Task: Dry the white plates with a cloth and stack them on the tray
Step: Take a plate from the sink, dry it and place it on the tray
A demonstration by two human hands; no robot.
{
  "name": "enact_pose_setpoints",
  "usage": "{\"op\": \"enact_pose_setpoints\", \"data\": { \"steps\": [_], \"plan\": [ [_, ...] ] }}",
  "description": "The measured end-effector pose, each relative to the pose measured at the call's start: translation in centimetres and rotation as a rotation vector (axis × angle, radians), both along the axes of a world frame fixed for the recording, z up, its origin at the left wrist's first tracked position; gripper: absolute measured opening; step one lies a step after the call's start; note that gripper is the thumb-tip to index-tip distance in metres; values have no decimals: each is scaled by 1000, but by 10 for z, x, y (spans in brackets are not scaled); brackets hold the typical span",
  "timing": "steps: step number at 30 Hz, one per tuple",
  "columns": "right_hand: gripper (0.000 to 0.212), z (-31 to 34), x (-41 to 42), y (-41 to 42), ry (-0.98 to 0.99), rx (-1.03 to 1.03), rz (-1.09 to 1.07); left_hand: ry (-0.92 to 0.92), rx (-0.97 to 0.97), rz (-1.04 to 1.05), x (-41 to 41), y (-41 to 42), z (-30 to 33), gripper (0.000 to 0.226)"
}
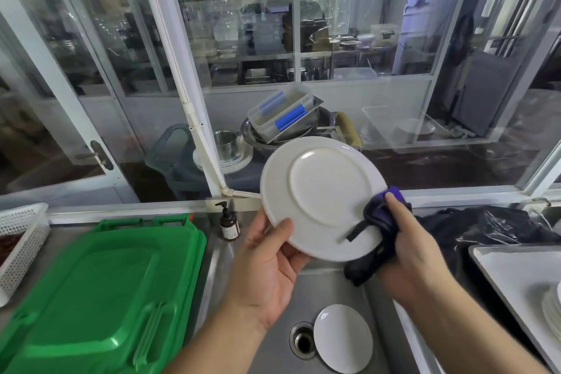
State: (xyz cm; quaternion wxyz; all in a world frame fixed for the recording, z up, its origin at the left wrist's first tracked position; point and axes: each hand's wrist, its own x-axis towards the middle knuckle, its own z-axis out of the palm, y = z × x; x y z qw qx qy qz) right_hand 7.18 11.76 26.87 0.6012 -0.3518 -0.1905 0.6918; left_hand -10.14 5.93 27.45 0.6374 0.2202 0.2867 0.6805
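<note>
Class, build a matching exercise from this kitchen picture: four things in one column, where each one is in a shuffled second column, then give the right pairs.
Things
1. held plate
2. purple cloth
3. small plate
4. pump bottle

Places
A. in the sink, beside the drain
B. gripped by the left hand, underside up
C. standing at the back of the counter
D. bunched in the right hand against the held plate's rim

Pairs: 1-B, 2-D, 3-A, 4-C

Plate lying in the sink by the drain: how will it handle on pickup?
The plate in the sink looks glazed and glossy, so probably slippery, more so if wet. It lies flat on the steel sink floor, so getting fingers under the rim may be awkward. Likely rigid and breakable, like the held plate.
</note>
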Motion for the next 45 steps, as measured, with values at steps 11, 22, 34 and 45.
{"op": "enact_pose_setpoints", "data": {
  "steps": [11, 22, 34, 45],
  "plan": [
    [51, -20, 2, -13, 81, -74, 81, 87, -7, -31, -13, -5, -6, 51],
    [33, 11, 15, 1, -62, -22, 68, 187, 64, -156, -44, 10, 15, 43],
    [25, -34, -26, -32, -376, -217, -56, 480, 24, 126, -2, 7, -1, 48],
    [13, -4, -14, -28, -1269, 469, -99, 987, 147, -24, 7, -6, -1, 48]
  ]
}}
